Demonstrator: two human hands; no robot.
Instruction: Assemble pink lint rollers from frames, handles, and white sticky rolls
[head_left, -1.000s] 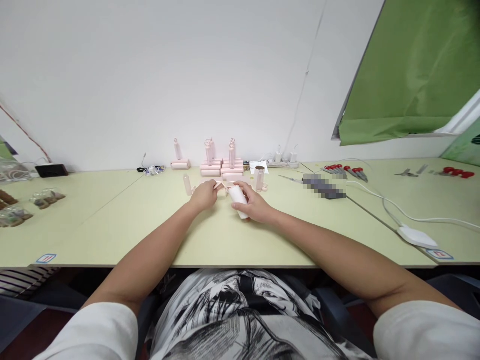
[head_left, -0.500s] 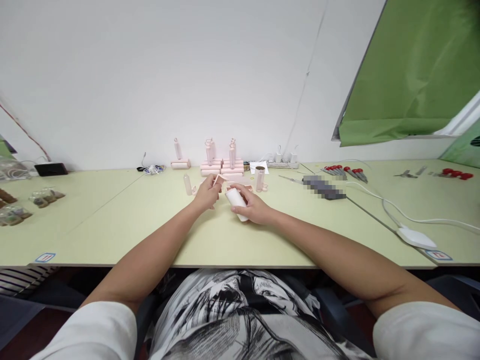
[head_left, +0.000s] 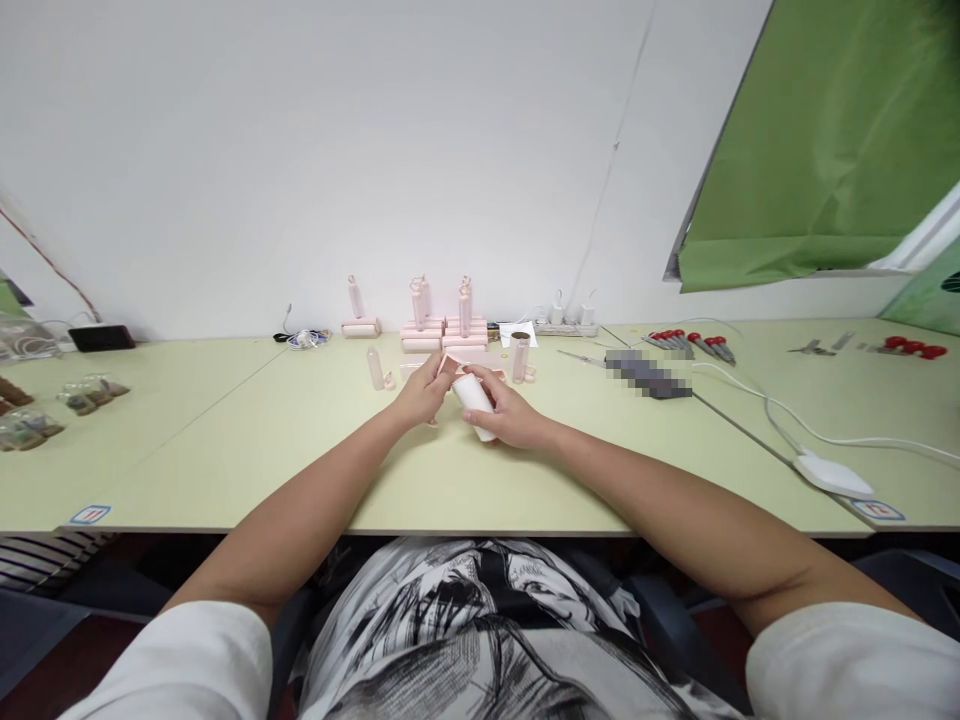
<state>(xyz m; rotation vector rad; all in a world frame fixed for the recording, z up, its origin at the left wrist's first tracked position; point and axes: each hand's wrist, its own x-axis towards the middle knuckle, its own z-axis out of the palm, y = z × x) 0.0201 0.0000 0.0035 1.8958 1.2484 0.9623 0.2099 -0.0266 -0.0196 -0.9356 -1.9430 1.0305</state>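
My left hand (head_left: 426, 392) is closed on a pink plastic shell (head_left: 450, 364), open on its inner side. A white roll (head_left: 474, 400) with rounded sides lies tilted in my right hand (head_left: 507, 410), the thumb across its front face. The two hands are close together, and the shell's edge is right beside the roll's top end. I cannot tell whether shell and roll touch. Behind my hands lie more pink parts (head_left: 493, 372), partly hidden. A clear pink tube (head_left: 375, 368) stands to the left, and another tube (head_left: 519, 360) to the right.
Several pink cases (head_left: 421, 340) with upright tubes stand by the wall. A white paper (head_left: 517, 332) and a power strip (head_left: 562, 328) lie right of them. Further right are a blurred dark object (head_left: 649, 374), red-ended tools (head_left: 675, 342) and a white cable (head_left: 795, 430).
My left hand has moved right, bringing the pink shell up against or close to the white roll. My right hand and the roll have barely shifted.
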